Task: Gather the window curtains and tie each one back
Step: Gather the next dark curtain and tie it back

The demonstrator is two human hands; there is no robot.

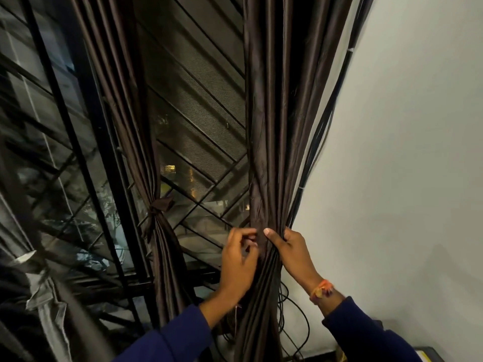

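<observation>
- Against the pale wall [405,126], at the right edge of the window, the right curtain [277,126] hangs as a dark brown, satiny column, bunched into tight vertical folds.
- Right hand [292,250] is clamped on that bunch from the wall side: the thumb lies across the front of the folds and the fingers wrap round behind, pinching the fabric narrow at that height.
- Left hand [239,259] is at the bunch's window-side edge, level with the right one, its fingers curled with the tips drawn close together at the fabric; whether they pinch a fold or something thin cannot be told.
- Both arms wear dark blue sleeves [366,333], and an orange thread band [322,290] circles the right wrist.
- Further left, the left curtain [146,142] is already gathered, cinched at mid-height by a tieback [159,206] of the same brown cloth, flaring out below the knot.
- Between the two curtains shows the window [198,121], with a dark mesh screen and diagonal metal grille bars.
- Black cables [311,163] run down the wall just beside the right curtain and loop loosely below the hands.
</observation>
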